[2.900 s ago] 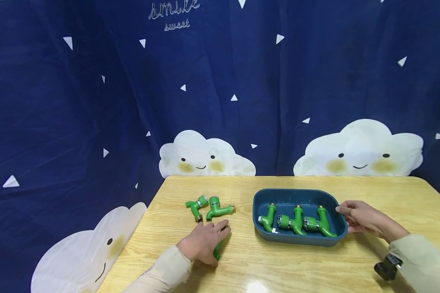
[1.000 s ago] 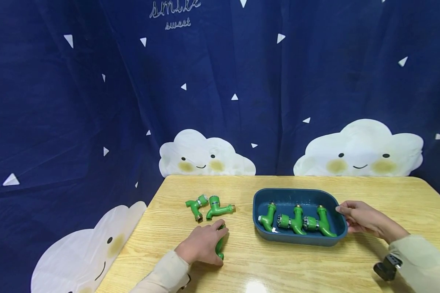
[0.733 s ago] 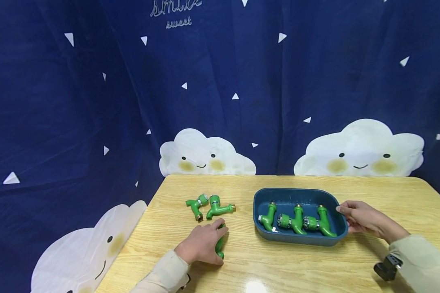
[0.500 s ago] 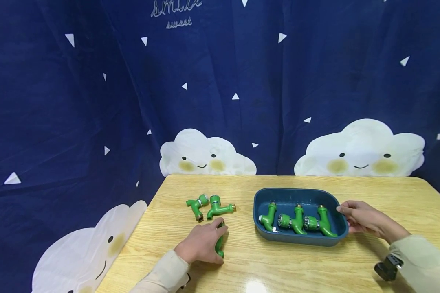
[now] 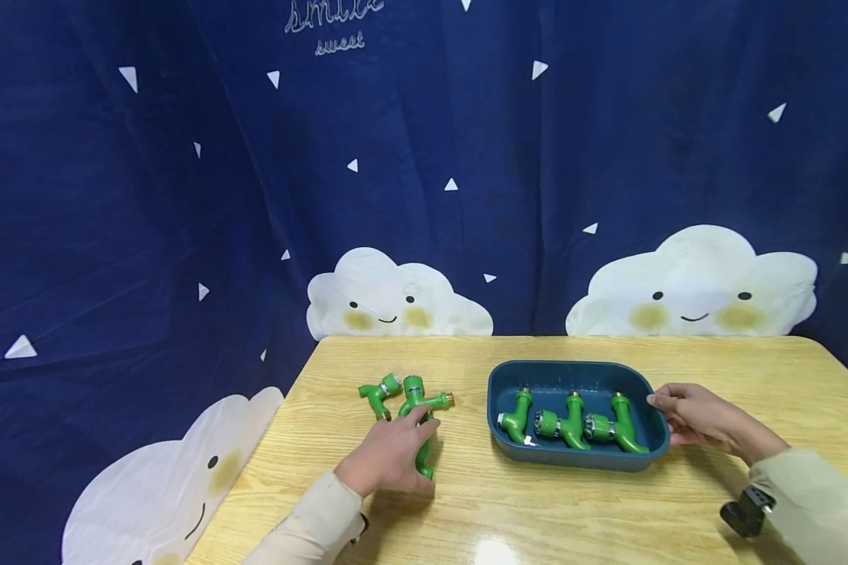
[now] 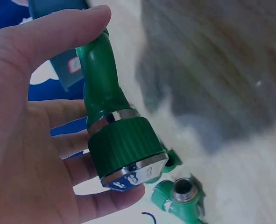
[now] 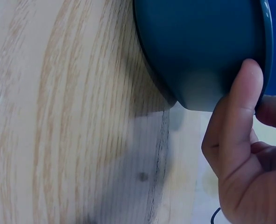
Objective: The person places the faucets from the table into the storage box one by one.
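Green taps (image 5: 574,424) (brass-coloured ends (image 5: 451,399)), dark teal tray (image 5: 571,458), navy curtain (image 5: 410,118) with white triangles (image 5: 451,185).

Green tap (image 6: 100,72) held in left hand (image 5: 392,455), ribbed green knob with chrome collar and cap. Dark blue round-cornered tray (image 5: 565,458) flat on worktop (image 5: 551,510), right end pinched by right hand (image 5: 703,416); three green taps (image 5: 573,424) inside, side by side, brass ends toward the far side.

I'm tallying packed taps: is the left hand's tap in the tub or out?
Out: the head view shows the tap in the left hand, apart from the tub.
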`<state>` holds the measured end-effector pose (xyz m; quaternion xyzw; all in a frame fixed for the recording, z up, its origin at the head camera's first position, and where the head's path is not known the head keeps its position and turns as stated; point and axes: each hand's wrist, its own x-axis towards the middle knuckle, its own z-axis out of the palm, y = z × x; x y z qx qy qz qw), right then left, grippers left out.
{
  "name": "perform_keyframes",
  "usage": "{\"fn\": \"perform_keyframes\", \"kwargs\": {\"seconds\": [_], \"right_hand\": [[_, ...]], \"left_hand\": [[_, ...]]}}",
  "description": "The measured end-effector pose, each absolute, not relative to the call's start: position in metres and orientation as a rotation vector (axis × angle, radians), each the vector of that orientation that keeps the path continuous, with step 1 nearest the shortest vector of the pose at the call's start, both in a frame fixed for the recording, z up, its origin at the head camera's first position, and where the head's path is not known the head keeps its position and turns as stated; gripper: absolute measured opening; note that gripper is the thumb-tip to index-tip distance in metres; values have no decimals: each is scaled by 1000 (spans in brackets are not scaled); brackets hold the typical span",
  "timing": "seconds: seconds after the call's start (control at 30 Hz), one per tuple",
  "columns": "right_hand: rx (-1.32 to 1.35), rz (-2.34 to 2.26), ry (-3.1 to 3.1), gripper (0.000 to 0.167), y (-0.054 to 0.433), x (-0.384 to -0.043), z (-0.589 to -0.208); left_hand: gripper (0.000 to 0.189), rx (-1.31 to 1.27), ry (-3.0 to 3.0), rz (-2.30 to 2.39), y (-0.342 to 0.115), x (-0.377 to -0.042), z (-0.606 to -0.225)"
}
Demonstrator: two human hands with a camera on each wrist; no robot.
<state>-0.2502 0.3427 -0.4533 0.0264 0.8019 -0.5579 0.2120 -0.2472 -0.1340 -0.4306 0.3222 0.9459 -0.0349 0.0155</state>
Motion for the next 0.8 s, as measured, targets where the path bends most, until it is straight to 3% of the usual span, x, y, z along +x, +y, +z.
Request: {"fn": "perform_keyframes", "kwargs": {"seconds": [0.8], "right_hand": [[66,-1557,2219,25,342,-249,-451]], "left_hand": [[88,1073,2978,-100,-108,-255,-388]]}}
